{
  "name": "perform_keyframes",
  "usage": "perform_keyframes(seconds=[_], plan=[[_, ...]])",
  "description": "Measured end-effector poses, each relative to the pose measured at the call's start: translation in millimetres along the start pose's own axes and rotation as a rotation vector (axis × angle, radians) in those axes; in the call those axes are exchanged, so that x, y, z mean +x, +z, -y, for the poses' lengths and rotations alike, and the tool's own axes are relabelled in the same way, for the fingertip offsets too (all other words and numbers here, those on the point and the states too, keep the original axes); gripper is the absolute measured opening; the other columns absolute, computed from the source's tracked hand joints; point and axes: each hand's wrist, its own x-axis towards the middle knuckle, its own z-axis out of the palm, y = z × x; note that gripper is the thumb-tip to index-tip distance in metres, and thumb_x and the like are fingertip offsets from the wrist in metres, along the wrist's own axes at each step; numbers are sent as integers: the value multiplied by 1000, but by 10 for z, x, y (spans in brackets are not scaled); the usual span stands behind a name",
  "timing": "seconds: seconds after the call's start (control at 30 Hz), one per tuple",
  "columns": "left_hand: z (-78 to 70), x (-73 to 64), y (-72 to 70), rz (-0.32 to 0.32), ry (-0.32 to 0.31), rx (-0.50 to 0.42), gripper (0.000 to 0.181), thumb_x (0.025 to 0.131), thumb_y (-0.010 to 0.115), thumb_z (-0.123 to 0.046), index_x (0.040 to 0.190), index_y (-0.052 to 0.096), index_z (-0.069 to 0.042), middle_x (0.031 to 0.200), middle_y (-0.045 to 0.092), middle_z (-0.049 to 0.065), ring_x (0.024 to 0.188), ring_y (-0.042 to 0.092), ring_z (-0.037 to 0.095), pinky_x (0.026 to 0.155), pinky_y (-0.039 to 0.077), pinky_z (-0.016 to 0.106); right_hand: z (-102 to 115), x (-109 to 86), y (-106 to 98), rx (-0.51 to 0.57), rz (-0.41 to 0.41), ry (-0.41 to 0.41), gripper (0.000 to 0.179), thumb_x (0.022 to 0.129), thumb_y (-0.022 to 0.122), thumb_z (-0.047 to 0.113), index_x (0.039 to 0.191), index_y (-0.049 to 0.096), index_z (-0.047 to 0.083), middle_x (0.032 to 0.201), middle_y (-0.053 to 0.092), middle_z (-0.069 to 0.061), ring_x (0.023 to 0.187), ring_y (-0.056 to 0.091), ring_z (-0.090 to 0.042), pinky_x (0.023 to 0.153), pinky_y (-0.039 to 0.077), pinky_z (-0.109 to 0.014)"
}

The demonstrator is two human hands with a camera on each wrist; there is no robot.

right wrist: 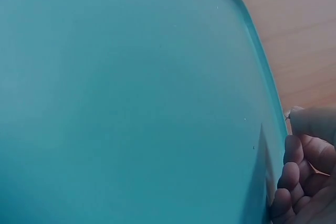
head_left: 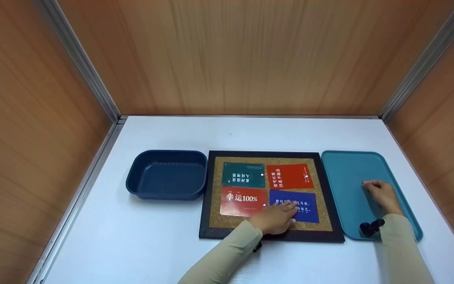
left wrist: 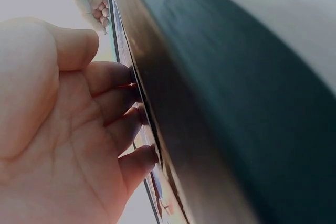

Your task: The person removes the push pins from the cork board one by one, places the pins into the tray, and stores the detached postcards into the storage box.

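My left hand (head_left: 276, 219) rests with its fingers extended on the blue card (head_left: 307, 213), covering the card's lower left part. That card lies on a cork board (head_left: 325, 211) with a dark frame (head_left: 272, 235). In the left wrist view, the fingers (left wrist: 118, 98) reach over the frame's edge. Over the teal tray (head_left: 343, 177), my right hand (head_left: 384, 195) pinches a tiny push pin (right wrist: 287, 117) between thumb and fingertips, its thin point showing. A green card (head_left: 246, 169) and two red cards, one upper right (head_left: 292, 179) and one lower left (head_left: 235, 209), have small white pin heads near their right edges.
A deep navy bin (head_left: 168, 179) stands left of the board, and the teal tray adjoins the board's right side. All stand on a white table (head_left: 132, 244) enclosed by wood-grain panels (head_left: 250, 59) at the back and both sides.
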Motion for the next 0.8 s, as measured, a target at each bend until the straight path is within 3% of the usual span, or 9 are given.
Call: perform_keyframes(seconds=[0.17, 0.27, 0.8], plan=[[-2, 7, 1, 2, -7, 2, 52, 103, 30, -44, 153, 23, -30, 159, 16, -17, 148, 13, 5, 121, 16, 27, -9, -11, 20, 25, -2, 1, 57, 101, 42, 38, 130, 50, -10, 133, 46, -31, 115, 47, -34, 91, 44, -43], [-2, 11, 4, 3, -10, 4, 52, 103, 30, -45, 153, 23, -30, 159, 16, -18, 148, 13, 4, 121, 16, 26, -17, -18, 24, 21, -11, -3, 56, 101, 43, 37, 128, 50, -11, 133, 46, -33, 117, 46, -37, 95, 42, -48], [6, 7, -4, -5, 18, 27, 52, 104, 29, -43, 153, 24, -27, 159, 18, -13, 148, 15, 8, 121, 18, 28, -56, 2, 37, 12, -39, -1, 55, 100, 46, 36, 126, 52, -12, 129, 48, -33, 114, 48, -37, 92, 43, -47]])
